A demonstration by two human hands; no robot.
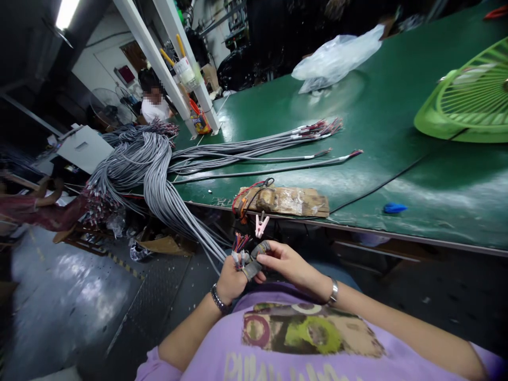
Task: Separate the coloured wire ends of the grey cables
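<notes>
Low in front of my body, my left hand (231,280) is closed around several grey cables (208,238). Their stripped ends, a bundle of thin coloured wires (241,243), stick up out of the fist. Close beside it, my right hand (283,262) has thumb and forefinger pinched together near the left thumb. What lies in that pinch is too small to make out. Grey wraps cover fingertips on both hands. Just beyond them, a pale pink clip (261,226) hangs at the table edge, by a wooden block (293,201) with red and black leads.
A large bundle of grey cables (146,153) drapes over the left end of the green table (257,111). A green fan (468,100), a blue object (395,208) and a clear plastic bag (337,58) lie on it. A person (154,106) sits beyond the white posts.
</notes>
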